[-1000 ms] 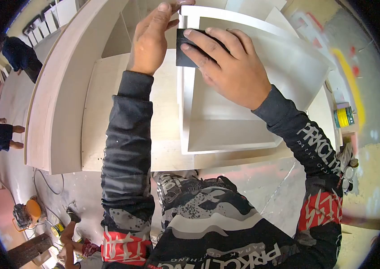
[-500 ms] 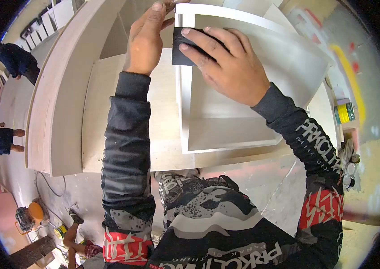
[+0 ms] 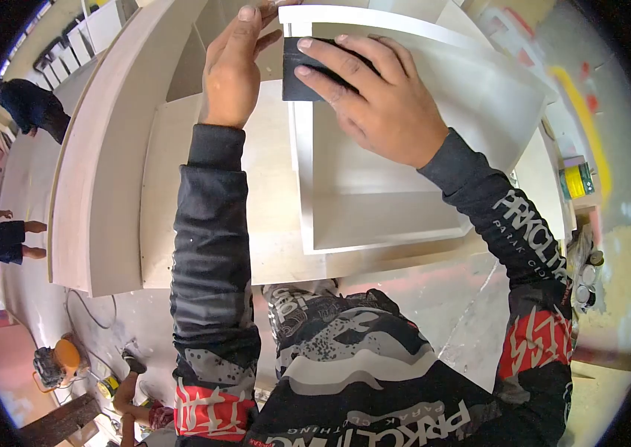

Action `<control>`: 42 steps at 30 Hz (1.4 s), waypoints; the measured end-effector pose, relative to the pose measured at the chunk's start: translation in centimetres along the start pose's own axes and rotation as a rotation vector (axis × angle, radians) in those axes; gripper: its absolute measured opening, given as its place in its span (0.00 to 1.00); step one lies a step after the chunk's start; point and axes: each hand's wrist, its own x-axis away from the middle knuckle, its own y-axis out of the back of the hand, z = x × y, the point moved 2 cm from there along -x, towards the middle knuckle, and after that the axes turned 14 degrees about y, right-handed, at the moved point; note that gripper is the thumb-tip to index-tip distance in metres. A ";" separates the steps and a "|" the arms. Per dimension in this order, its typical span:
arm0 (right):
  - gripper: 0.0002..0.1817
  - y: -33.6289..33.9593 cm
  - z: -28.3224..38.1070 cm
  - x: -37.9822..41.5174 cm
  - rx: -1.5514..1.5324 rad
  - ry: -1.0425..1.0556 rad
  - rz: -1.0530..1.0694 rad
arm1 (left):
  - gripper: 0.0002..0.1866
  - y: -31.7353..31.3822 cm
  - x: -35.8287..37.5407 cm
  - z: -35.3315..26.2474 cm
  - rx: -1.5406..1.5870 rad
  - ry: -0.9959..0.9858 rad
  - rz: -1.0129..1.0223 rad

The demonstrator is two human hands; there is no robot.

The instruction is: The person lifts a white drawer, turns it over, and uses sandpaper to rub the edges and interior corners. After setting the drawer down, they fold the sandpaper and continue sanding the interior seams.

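Observation:
A white open drawer box [image 3: 309,179] rests tilted on the pale wooden cabinet. Under the fingers of my right hand [image 3: 386,97] a folded piece of black sandpaper [image 3: 294,86] is pressed against the drawer's left upper edge, near its far corner. The thumb side of that hand is mostly hidden. My left hand [image 3: 232,74] is at the same far corner, with fingers curled and their tips reaching the drawer at the top of the view. Part of that grip is cut off by the frame edge.
The pale cabinet [image 3: 110,164] surrounds the drawer on the left. A yellow-labelled can [image 3: 577,181] and small containers are on the right. An orange-and-black machine [image 3: 62,361] and a cable [image 3: 92,316] lie lower left. Other people [image 3: 32,104] are at the left.
My right hand and the sandpaper have shifted slightly up and left along with the drawer corner. The whole view has turned a little. Both hands keep their hold.

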 end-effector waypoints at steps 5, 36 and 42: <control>0.32 0.2 0.1 -0.3 0.014 -0.030 0.007 | 0.32 -0.1 0.0 0.2 0.039 0.018 0.013; 0.20 0.7 -0.2 -0.6 0.081 0.030 -0.008 | 0.32 0.0 0.5 0.1 0.052 0.020 0.001; 0.20 0.4 0.5 -0.5 0.080 0.034 0.009 | 0.32 0.0 0.4 0.1 0.034 0.010 -0.001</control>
